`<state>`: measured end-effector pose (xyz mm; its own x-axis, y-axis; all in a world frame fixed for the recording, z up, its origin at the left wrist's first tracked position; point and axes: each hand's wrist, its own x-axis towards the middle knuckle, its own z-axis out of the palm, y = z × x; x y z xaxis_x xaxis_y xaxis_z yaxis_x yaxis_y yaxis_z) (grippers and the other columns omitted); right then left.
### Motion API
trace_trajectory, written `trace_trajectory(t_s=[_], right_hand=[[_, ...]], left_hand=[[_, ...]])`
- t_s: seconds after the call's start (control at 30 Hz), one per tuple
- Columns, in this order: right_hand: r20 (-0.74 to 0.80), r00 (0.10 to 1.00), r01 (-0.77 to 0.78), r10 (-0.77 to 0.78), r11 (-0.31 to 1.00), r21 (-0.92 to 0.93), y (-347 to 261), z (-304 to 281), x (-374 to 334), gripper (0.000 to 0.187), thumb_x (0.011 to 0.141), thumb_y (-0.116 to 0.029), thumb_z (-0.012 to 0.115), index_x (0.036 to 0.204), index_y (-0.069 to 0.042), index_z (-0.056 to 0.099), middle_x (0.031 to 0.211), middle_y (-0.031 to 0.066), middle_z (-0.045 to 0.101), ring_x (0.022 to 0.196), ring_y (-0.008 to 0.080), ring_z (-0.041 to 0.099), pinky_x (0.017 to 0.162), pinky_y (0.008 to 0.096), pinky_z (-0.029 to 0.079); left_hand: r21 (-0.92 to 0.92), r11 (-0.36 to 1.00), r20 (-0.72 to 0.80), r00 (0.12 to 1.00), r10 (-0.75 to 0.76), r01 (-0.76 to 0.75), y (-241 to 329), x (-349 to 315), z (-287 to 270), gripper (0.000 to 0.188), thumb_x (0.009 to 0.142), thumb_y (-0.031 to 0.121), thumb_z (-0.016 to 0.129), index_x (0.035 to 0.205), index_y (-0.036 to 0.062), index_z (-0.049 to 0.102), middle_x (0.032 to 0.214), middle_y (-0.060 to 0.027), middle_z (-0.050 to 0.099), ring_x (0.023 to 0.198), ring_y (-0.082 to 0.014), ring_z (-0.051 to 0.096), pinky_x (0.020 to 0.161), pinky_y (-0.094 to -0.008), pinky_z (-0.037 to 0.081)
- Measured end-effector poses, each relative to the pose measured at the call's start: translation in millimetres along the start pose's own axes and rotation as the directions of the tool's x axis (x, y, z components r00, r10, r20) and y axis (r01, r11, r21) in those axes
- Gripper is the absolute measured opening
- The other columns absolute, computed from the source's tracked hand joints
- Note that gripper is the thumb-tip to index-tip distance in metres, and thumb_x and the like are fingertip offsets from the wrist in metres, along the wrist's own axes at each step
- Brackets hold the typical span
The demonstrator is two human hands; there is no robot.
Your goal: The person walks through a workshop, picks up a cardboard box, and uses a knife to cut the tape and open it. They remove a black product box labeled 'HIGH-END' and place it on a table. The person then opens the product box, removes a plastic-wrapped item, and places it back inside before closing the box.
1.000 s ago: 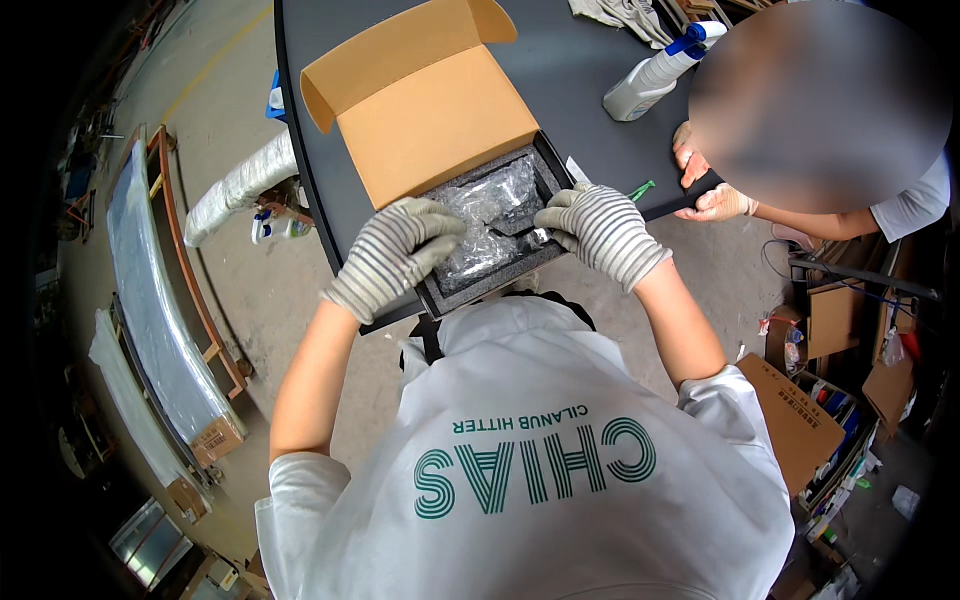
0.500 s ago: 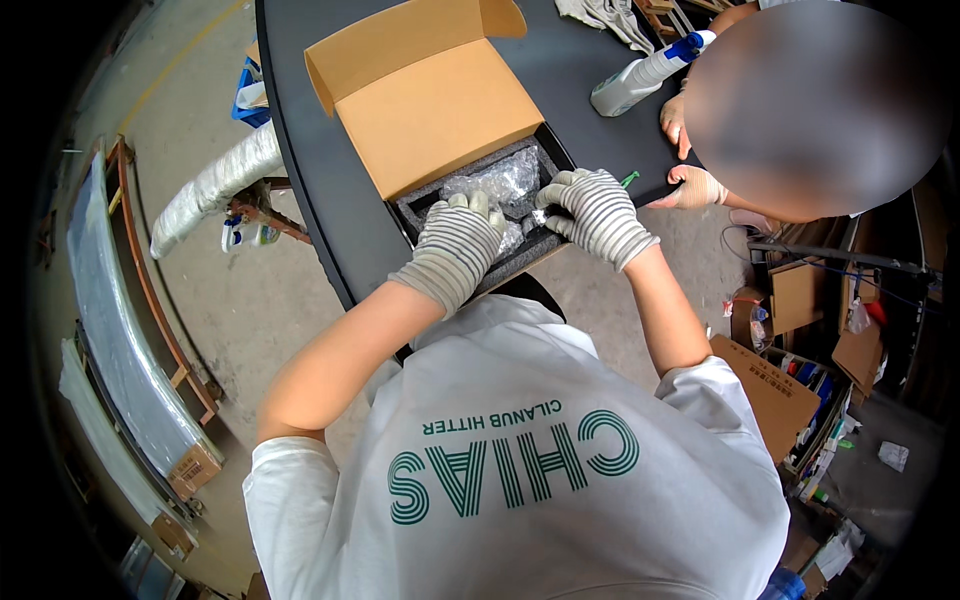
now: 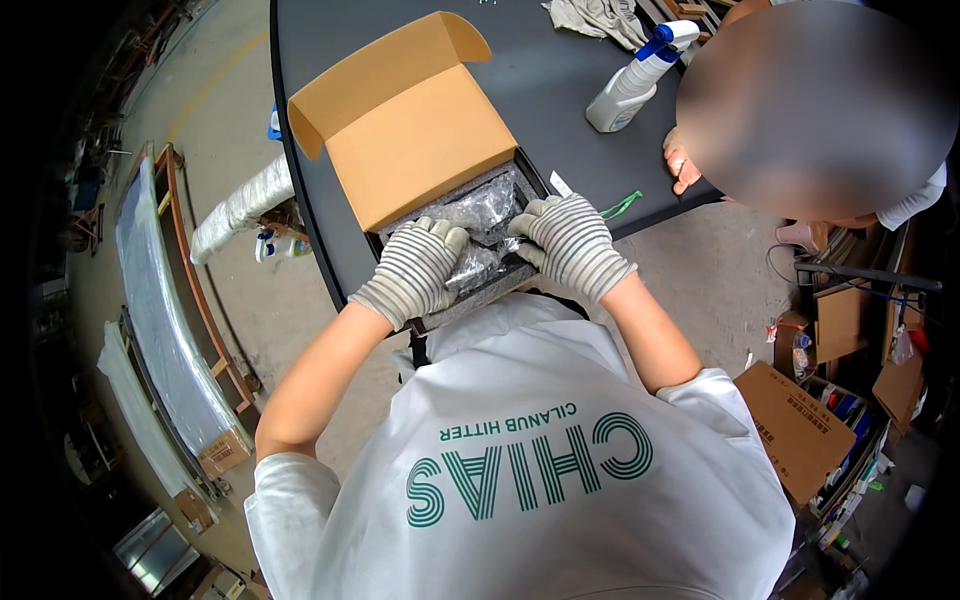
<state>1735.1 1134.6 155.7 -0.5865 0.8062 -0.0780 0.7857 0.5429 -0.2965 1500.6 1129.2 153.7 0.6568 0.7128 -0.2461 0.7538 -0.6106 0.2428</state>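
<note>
An open cardboard box (image 3: 425, 140) sits at the table's near edge with its lid folded back. Grey foam (image 3: 470, 308) lines its tray, where a bundle in clear plastic wrap (image 3: 485, 208) lies toward the back. My left hand (image 3: 418, 268), in a striped knit glove, reaches into the tray, its fingers curled on a nearer plastic-wrapped piece (image 3: 474, 268). At the tray's right side, my right hand (image 3: 572, 240), gloved alike, has fingers bent inward and closed near some clear wrap. What those fingers hold is hidden.
On the dark table (image 3: 570, 165) stand a white spray bottle with blue trigger (image 3: 630, 90) and a crumpled cloth (image 3: 600, 18). A green cord (image 3: 622, 205) lies right of my hand. A co-worker's hand (image 3: 681, 162) rests at the right edge. Cardboard (image 3: 795, 430) leans at lower right.
The whole view has shifted slightly. Both my hands stay in the box tray with little change. One co-worker's gloved hand has left the table edge; more of the green cord shows.
</note>
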Motion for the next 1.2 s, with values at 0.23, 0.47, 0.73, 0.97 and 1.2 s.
trace_trajectory(t_s=[0.23, 0.47, 0.73, 0.97, 1.2], right_hand=[[0.003, 0.999, -0.053, 0.053, 0.996, 0.068, 0.0, 4.6, -2.5, 0.02, 0.079, -0.027, 0.066, 0.094, -0.015, 0.067, 0.092, 0.0016, 0.063, 0.093, 0.0195, 0.061, 0.081, 0.0379, 0.046], [-0.03, 0.999, -0.033, 0.036, 0.995, 0.098, 0.8, 9.6, 0.3, 0.016, 0.08, -0.027, 0.065, 0.091, -0.015, 0.066, 0.092, 0.0019, 0.063, 0.093, 0.0192, 0.06, 0.08, 0.0384, 0.045], [-0.117, 0.993, 0.016, 0.009, 0.978, 0.21, 4.6, 4.8, -1.6, 0.028, 0.077, -0.031, 0.067, 0.099, -0.013, 0.066, 0.097, 0.0046, 0.063, 0.094, 0.0228, 0.06, 0.08, 0.0392, 0.046], [-0.313, 0.918, 0.281, 0.242, 0.158, 0.947, -21.6, -7.2, -6.8, 0.069, 0.078, -0.044, 0.072, 0.127, -0.001, 0.049, 0.12, 0.0141, 0.058, 0.104, 0.0233, 0.058, 0.091, 0.0358, 0.047], [0.001, 0.951, -0.01, 0.308, 0.029, 1.0, -42.9, 2.7, 7.1, 0.051, 0.089, -0.02, 0.063, 0.132, 0.001, 0.045, 0.118, 0.0096, 0.059, 0.106, 0.0152, 0.056, 0.093, 0.0305, 0.045]], left_hand=[[-0.027, 0.999, -0.256, 0.966, 0.026, -0.034, -3.5, -12.4, 7.6, 0.059, 0.051, 0.018, 0.075, 0.102, 0.0015, 0.05, 0.095, -0.0165, 0.055, 0.092, -0.0364, 0.053, 0.092, -0.0454, 0.042], [-0.455, 0.886, -0.374, 0.884, -0.28, 0.089, -10.7, -33.0, -2.3, 0.057, 0.05, 0.015, 0.074, 0.097, 0.0041, 0.045, 0.095, -0.0161, 0.052, 0.091, -0.0336, 0.052, 0.086, -0.0402, 0.046], [-0.942, -0.309, 0.087, 0.799, -0.594, -0.127, 2.4, -46.2, -13.6, 0.063, 0.068, 0.024, 0.08, 0.121, 0.01, 0.048, 0.118, -0.0081, 0.057, 0.107, -0.0199, 0.058, 0.094, -0.036, 0.048], [-0.77, -0.577, 0.047, 0.877, -0.479, -0.274, 20.8, -34.4, -4.0, 0.064, 0.08, 0.02, 0.068, 0.137, 0.0093, 0.043, 0.13, -0.0081, 0.054, 0.118, -0.0214, 0.054, 0.102, -0.0387, 0.045], [-0.765, -0.603, 0.044, 0.916, -0.398, -0.225, 37.4, -23.1, -15.2, 0.079, 0.08, 0.044, 0.068, 0.142, 0.0066, 0.036, 0.134, -0.0102, 0.05, 0.124, -0.0229, 0.05, 0.105, -0.0402, 0.041]])
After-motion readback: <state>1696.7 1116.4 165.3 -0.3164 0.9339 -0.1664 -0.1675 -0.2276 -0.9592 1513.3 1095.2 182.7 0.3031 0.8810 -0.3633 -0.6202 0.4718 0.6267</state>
